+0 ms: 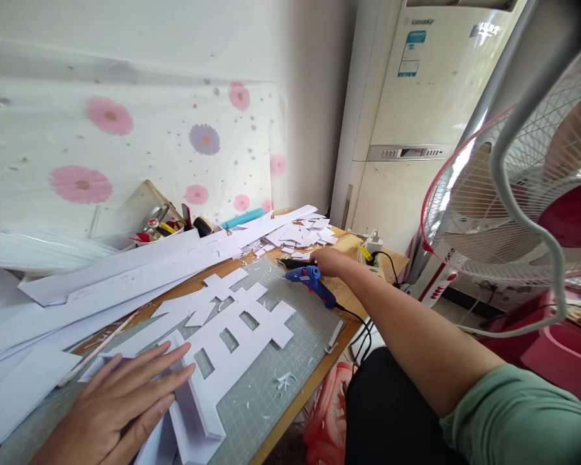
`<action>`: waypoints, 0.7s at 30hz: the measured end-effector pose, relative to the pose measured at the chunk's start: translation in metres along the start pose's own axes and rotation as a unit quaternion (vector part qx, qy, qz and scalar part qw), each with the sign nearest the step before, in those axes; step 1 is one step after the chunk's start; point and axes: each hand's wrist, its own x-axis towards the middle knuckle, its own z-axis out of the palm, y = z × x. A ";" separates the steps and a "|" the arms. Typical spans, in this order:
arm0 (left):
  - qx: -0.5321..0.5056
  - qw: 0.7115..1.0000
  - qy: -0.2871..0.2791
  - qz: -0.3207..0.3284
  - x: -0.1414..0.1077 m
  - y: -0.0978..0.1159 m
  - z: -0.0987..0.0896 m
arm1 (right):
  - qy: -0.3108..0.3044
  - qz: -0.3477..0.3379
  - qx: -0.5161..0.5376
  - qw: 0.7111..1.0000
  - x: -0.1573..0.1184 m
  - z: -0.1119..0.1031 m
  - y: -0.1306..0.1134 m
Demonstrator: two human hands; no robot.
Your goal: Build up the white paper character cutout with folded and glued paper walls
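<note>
My left hand (121, 400) lies with its fingers stretched out over a folded white foam board piece (196, 410) at the lower left. Beside it, a flat white board cutout (239, 339) with several rectangular openings rests on the grey cutting mat (271, 407). At the mat's far right corner, my right hand (330, 262) has its fingers closed on the end of a black utility knife (296, 263). Just in front of that hand lies a blue glue gun (312, 282), its black cord running off the table edge. My right fingertips are partly hidden.
Long white board strips (140, 284) line the back left. White scraps (300, 236) are heaped at the back, near a light blue roll (244, 218) and a container of tools (162, 226). A power strip (372, 244) sits at right. Beyond it stands a fan (503, 187).
</note>
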 end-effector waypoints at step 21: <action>-0.077 0.990 -0.102 -0.059 0.023 0.039 -0.037 | 0.045 -0.387 0.473 0.790 -0.103 -0.031 -0.114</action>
